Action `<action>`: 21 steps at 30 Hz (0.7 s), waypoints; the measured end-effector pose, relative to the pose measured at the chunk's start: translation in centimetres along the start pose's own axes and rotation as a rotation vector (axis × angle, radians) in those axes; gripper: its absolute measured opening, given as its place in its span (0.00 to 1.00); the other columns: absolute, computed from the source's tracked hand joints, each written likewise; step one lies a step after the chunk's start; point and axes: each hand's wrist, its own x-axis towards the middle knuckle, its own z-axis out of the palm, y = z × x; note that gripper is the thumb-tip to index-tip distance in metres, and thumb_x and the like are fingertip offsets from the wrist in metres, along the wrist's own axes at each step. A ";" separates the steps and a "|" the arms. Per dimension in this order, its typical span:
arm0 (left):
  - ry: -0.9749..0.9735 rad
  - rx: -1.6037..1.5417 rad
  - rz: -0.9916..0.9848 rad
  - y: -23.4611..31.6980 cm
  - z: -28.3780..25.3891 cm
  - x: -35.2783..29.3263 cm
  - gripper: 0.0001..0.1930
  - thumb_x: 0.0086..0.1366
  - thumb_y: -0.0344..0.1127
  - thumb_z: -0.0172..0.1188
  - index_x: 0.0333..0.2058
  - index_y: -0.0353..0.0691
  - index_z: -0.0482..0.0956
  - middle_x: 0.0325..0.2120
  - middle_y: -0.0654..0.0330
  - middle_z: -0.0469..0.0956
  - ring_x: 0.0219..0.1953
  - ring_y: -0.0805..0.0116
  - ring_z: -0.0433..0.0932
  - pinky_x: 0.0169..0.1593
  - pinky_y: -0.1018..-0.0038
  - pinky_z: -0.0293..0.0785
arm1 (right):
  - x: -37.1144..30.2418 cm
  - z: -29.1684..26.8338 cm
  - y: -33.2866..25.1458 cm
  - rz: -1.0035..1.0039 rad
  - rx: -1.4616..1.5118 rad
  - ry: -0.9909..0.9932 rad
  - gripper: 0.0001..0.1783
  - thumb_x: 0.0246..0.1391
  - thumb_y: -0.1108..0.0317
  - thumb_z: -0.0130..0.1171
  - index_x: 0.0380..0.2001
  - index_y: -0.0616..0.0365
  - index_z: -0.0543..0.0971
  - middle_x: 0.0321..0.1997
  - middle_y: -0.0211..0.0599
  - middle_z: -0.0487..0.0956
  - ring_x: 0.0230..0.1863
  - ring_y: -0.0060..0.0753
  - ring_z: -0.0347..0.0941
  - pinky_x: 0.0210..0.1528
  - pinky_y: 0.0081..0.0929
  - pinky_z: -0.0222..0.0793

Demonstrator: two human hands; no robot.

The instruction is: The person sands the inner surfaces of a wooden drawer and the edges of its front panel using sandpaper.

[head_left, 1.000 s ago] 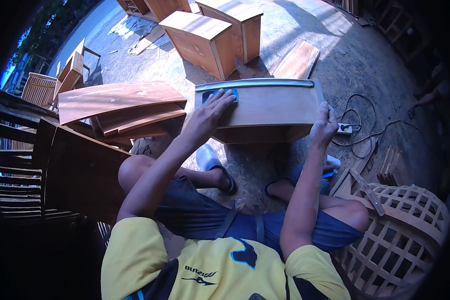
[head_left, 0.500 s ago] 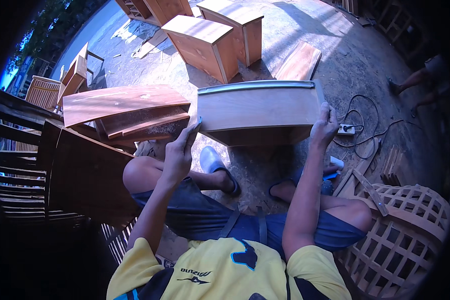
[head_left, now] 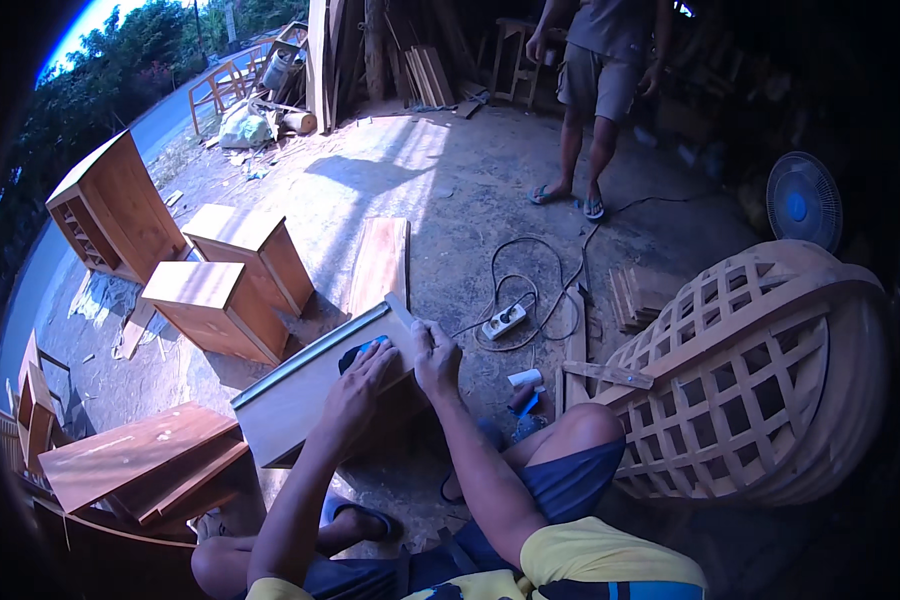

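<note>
A wooden drawer [head_left: 285, 410] with a pale panel is tilted in front of my knees, its left end lower. A shiny metal-like strip [head_left: 300, 357] runs along its far edge. My left hand [head_left: 353, 392] lies over the panel near its right end, fingers pressed on a dark, blue-edged piece [head_left: 350, 357] that looks like sandpaper. Most of that piece is hidden beneath the fingers. With fingers curled round the drawer's right end, my right hand [head_left: 435, 362] grips it.
Reddish boards [head_left: 140, 450] lie at left; small cabinets [head_left: 210, 305] stand beyond. Right of the drawer are a power strip [head_left: 505, 320] with a looping cable, a roll [head_left: 525, 385], a lattice wooden frame [head_left: 710, 400] and a fan [head_left: 803, 205]. Another person [head_left: 595, 100] stands at the back.
My view has swung to the right, bringing the other person and the fan into sight. My left hand has moved from the drawer's left end onto its panel. The drawer now slants.
</note>
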 end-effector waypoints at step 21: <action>-0.080 -0.054 0.136 -3.9 -4.3 -2.4 0.28 0.68 0.31 0.59 0.67 0.40 0.71 0.72 0.45 0.65 0.76 0.45 0.60 0.77 0.51 0.55 | 0.5 0.4 0.1 -0.052 -0.050 0.078 0.18 0.71 0.54 0.56 0.46 0.58 0.86 0.32 0.51 0.85 0.35 0.46 0.86 0.36 0.42 0.76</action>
